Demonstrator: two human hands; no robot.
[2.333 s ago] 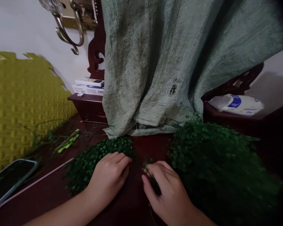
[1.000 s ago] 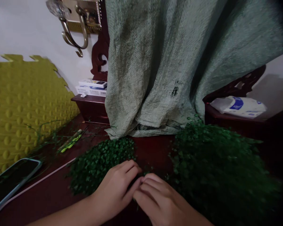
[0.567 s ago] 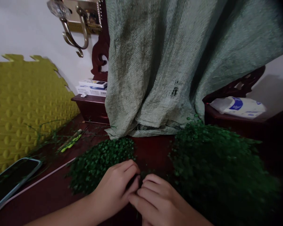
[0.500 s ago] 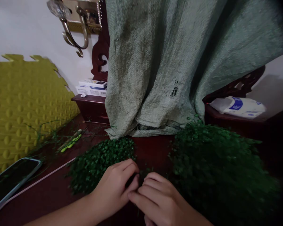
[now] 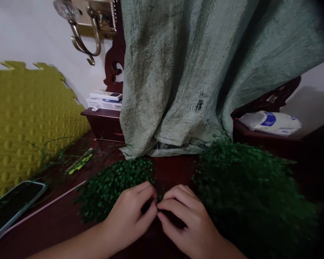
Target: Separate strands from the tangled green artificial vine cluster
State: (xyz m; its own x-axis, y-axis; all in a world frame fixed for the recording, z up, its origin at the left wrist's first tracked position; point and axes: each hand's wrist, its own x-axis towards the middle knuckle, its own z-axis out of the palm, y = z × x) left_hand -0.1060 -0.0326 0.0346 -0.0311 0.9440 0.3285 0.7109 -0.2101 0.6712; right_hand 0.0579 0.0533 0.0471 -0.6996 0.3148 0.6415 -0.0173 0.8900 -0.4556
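My left hand (image 5: 129, 216) and my right hand (image 5: 185, 217) meet fingertip to fingertip over the dark red table (image 5: 56, 223), pinching a small green leafy sprig (image 5: 160, 197) between them; most of the sprig is hidden by the fingers. A small pile of green leafy sprigs (image 5: 112, 185) lies just left of and behind my left hand. A much larger heap of the same greenery (image 5: 248, 194) spreads to the right of my right hand.
A grey-green woven sack (image 5: 194, 72) hangs down behind the piles. A phone (image 5: 13, 205) lies at the left edge, by a yellow studded foam mat (image 5: 24, 118). Bare stems and a green tool (image 5: 79, 163) lie at left. Boxes (image 5: 105, 100) and a tissue pack (image 5: 270, 122) rest on ledges.
My hands came together from apart and now pinch the sprig between their fingertips; in the last half second my right hand shifted slightly up and right.
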